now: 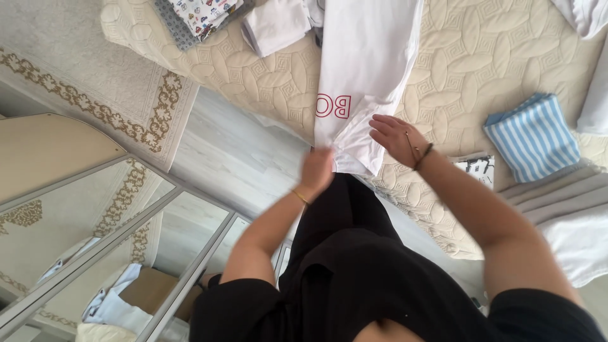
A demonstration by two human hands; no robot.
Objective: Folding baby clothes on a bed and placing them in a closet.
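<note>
Bed (481,57) (cream quilted cover) is laid with a white garment (367,63) across its near edge, a blue-striped folded cloth (534,136) beside, patterned folded clothes (202,14) at the far edge.

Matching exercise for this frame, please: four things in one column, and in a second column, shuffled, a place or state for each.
1. left hand
2. right hand
3. blue striped cloth
4. patterned folded pile

A. folded, at the bed's right side
B. lying flat on the white shirt
C. at the quilt's top left corner
D. gripping the shirt's lower edge

Pairs: 1-D, 2-B, 3-A, 4-C
</note>
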